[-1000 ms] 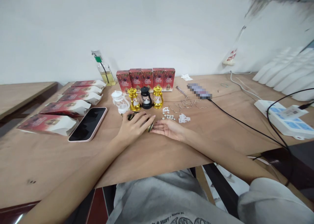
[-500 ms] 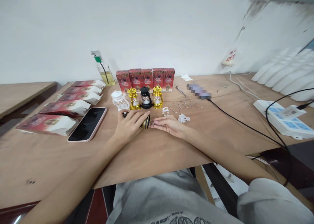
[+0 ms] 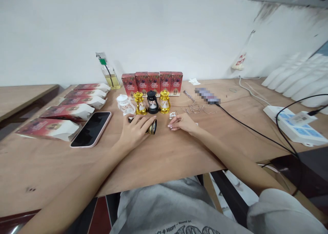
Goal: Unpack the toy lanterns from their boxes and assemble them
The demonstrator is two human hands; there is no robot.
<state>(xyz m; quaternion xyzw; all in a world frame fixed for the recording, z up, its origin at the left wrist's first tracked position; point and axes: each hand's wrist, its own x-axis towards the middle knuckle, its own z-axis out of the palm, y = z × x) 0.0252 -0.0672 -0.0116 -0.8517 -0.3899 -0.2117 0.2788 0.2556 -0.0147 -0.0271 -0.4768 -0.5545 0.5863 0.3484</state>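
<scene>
While the left hand (image 3: 135, 131) lies over a lantern (image 3: 153, 127) tipped on its side near the middle of the tabletop (image 3: 164, 159), its fingers curl loosely round the body and hold it down. Only the gold base end shows past the fingertips. The lantern's long axis runs left to right, base toward the right hand (image 3: 182, 122), which sits just beside it but apart, nearer the far edge. That hand's fingers are bent, tips down by small cells (image 3: 173, 115); whether they pinch one I cannot tell. Three upright lanterns (image 3: 153, 102) stand behind, and a phone (image 3: 91, 128) lies toward the left edge.
</scene>
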